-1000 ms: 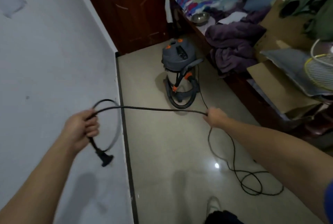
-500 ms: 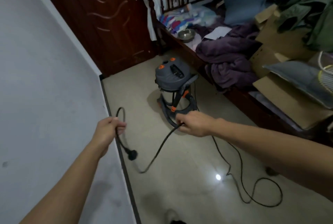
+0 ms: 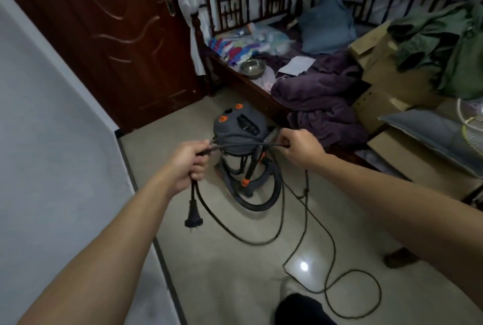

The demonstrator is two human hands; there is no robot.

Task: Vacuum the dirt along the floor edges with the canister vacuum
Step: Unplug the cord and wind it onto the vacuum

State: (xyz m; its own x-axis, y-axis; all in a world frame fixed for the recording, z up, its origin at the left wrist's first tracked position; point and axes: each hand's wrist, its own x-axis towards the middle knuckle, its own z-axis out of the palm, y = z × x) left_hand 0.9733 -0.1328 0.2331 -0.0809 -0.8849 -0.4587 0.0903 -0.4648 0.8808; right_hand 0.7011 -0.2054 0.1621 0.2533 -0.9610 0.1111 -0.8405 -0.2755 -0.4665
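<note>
Grip: left hand (image 3: 188,161) and right hand (image 3: 298,148) clench the power cord (image 3: 243,144)
Plug (image 3: 193,220): hangs at left hand's 6 o'clock
Technique: pay out slack evenly, avoiding kinks

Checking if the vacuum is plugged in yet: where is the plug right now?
Head view, left of centre: the plug dangles just below the left hand, which grips the cord, left of the canister vacuum.

One head-worn wide-angle view looks forward and down along the wall (image 3: 52,142) at nearby floor (image 3: 222,267).
</note>
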